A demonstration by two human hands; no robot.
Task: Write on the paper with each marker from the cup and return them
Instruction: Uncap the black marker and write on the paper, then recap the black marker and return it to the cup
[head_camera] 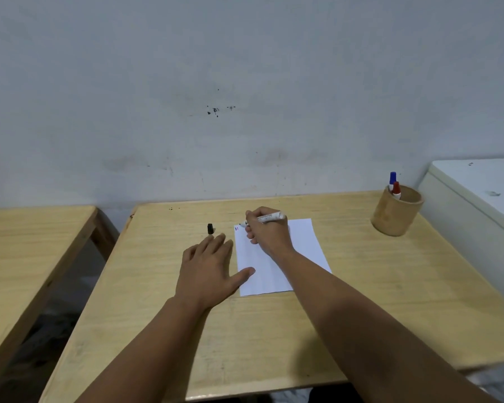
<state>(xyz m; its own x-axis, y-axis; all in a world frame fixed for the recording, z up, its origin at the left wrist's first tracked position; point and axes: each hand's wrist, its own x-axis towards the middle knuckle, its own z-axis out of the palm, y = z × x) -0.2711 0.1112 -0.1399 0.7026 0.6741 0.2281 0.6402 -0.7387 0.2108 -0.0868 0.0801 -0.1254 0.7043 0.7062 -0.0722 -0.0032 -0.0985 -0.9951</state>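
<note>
Pale wooden table (317, 315) against a scuffed grey-white wall (216, 82), a second table (26, 242) off to my left. My right hand (266, 231) is wrapped around the black marker (264, 218), tip at the top-left corner of the paper (300, 242), beside small blue and red marks. My left hand (208, 266) lies flat and spread, thumb on the paper's edge. Black cap (210, 228) stands just beyond my fingers. Cup (396, 213) far right holds blue marker (392, 178) and red marker (396, 189), bodies hidden inside.

left hand (208, 267) flat, right hand (266, 229) fingers curled
</note>
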